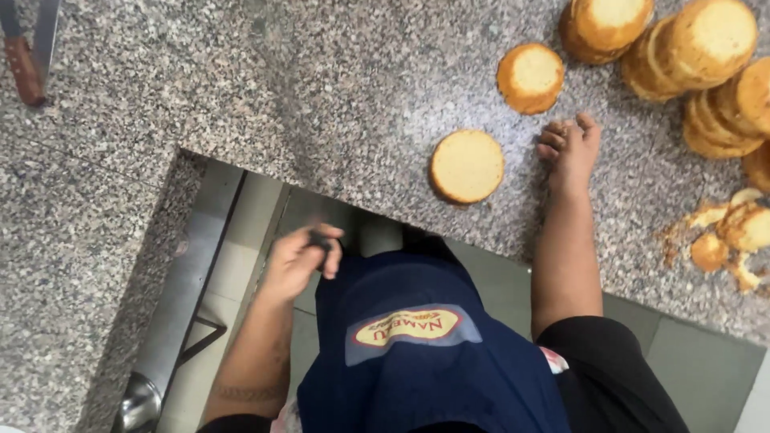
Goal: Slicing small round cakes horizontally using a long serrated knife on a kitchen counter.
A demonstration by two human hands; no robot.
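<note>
Looking down from the head camera, I log the following.

Right hand: upper right of centre, resting on the granite counter, fingers curled under into a loose fist, gripping nothing that I can see. Forearm runs down to a black sleeve at the lower right.

Left hand: centre left, off the counter edge, held just above the apron. Fingers closed around a small dark object; too blurred for me to tell what it is.

Cake round: one flat, golden sponge disc, pale top, lying alone on the counter just left of the right hand, near but apart from it.

Second round: above the right hand, also lying alone.

Stacked rounds: upper right corner, several discs leaning and overlapping, running down the right edge.

Crumbled pieces: right edge, below the stack, broken sponge bits with crumbs scattered to their left.

Knife: upper left corner, wooden handle with a metal blade, partly cut off by the frame edge, well apart from both hands.

Apron: navy, with an oval patch, bottom centre.

Floor: pale tiles seen through the gap between the counter sections, lower left, with a metal ladle bowl at the bottom.
</note>
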